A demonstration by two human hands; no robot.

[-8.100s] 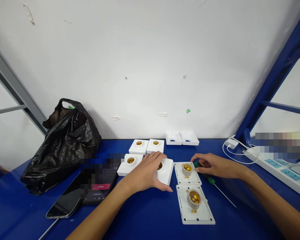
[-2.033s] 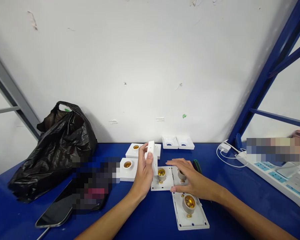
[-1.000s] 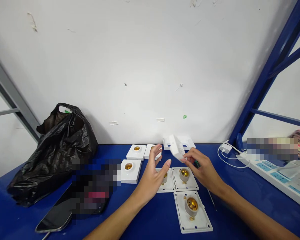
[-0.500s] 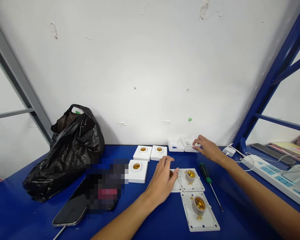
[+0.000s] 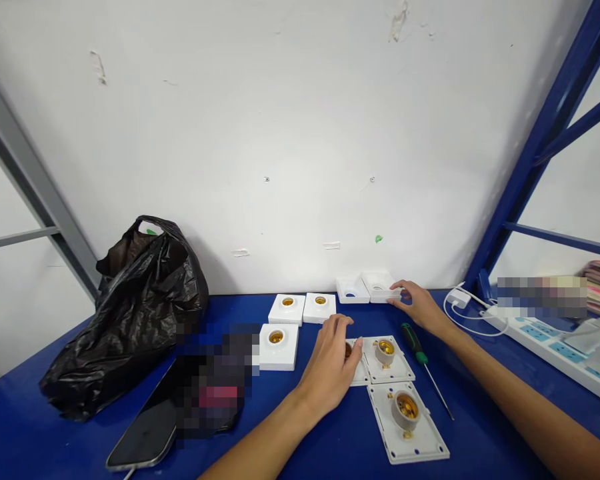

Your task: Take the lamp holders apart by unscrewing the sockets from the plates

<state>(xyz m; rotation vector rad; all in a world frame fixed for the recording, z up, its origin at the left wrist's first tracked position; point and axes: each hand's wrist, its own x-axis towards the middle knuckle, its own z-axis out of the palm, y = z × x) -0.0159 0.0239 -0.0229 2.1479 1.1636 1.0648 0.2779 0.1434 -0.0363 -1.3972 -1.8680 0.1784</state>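
Note:
My right hand [image 5: 420, 308] is at the back of the table, with thumb and forefinger on the right edge of a white square lamp holder cover [image 5: 379, 295]. A second cover [image 5: 353, 297] sits against it on the left. My left hand [image 5: 329, 367] hovers with thumb and fingers apart over a lamp holder base [image 5: 361, 375], hiding most of it. To its right are another base with a brass-lined socket [image 5: 400, 363] and, nearer me, a third base [image 5: 427, 445]. Several small brass-coloured parts show on these bases. A green-handled screwdriver [image 5: 414, 343] lies to their right.
Three white lamp holders [image 5: 286, 360] with covers stand left of my left hand. Farther left are a black plastic bag [image 5: 150, 313] and a phone [image 5: 145, 433] with a cable. A power strip [image 5: 545, 347] with white cables lies right. A wall closes off the back.
The view has shifted slightly. My right hand stays at the right cover's edge, and my left hand keeps about the same place over the base.

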